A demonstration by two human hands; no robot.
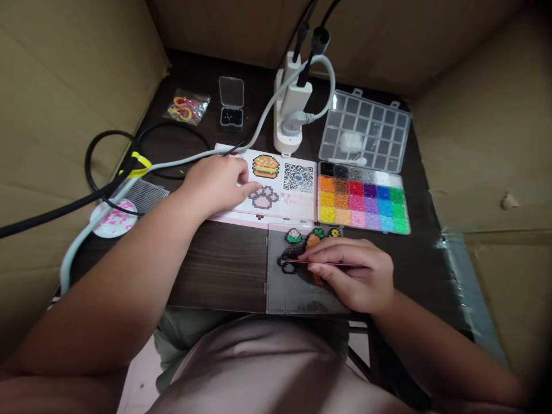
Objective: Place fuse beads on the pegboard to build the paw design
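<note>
1. White dish (112, 232), pink beads inside, near left forearm.
2. Left hand (219, 183) rests on pattern sheet (280, 187); thumb apart from index, other fingertips hidden, can't tell.
3. Clear pegboard (284, 294) on table (207, 261), just nearside of sheet, bears bead figures; tweezers (334, 264) tip at black bead outline (289, 270).
4. Right hand (362, 273) over pegboard, thumb and fingers clamped on tweezers.
5. Bead case (363, 198), lid open, beside sheet.

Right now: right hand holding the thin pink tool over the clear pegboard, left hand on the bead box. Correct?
One slip: the head view shows the left hand on the printed pattern sheet, not the bead box. The right hand does hold the thin pink tool over the clear pegboard.
</note>
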